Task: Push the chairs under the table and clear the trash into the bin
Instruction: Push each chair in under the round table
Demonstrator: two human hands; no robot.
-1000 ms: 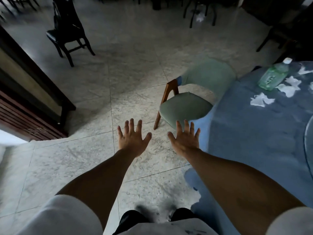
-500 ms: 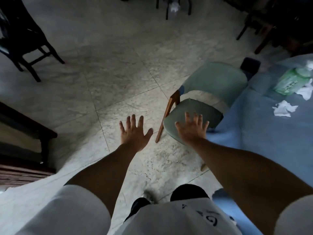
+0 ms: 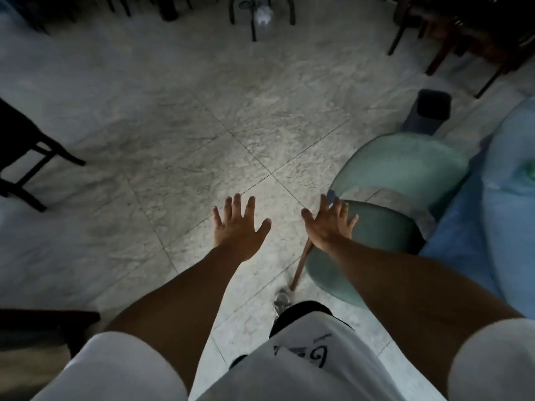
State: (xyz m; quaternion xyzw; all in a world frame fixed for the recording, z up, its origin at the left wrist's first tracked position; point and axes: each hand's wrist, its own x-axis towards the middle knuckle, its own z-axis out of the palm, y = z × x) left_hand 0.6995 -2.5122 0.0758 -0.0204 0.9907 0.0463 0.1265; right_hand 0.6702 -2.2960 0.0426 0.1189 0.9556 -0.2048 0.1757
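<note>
A green padded chair (image 3: 385, 227) with wooden legs stands at the right, its seat partly under the blue tablecloth of the table (image 3: 503, 227). My right hand (image 3: 328, 222) hovers with fingers spread over the near left corner of the seat; whether it touches is unclear. To its left, my left hand (image 3: 238, 224) is spread open above the bare floor and holds nothing. A dark square bin (image 3: 428, 111) sits on the floor beyond the chair's back. A blurred green thing (image 3: 528, 173) lies on the table at the right edge.
A black chair (image 3: 20, 151) stands at the left edge, and dark furniture (image 3: 43, 322) sits low at the lower left. More dark chair legs (image 3: 260, 13) and wooden chairs (image 3: 463, 39) line the far side. Pale stone floor tiles (image 3: 173, 125) fill the middle.
I have stepped closer and the view has swung left. The chair now sits nearer and lower right, the bin has come into view, and the table's bottle and tissues have slid out of frame.
</note>
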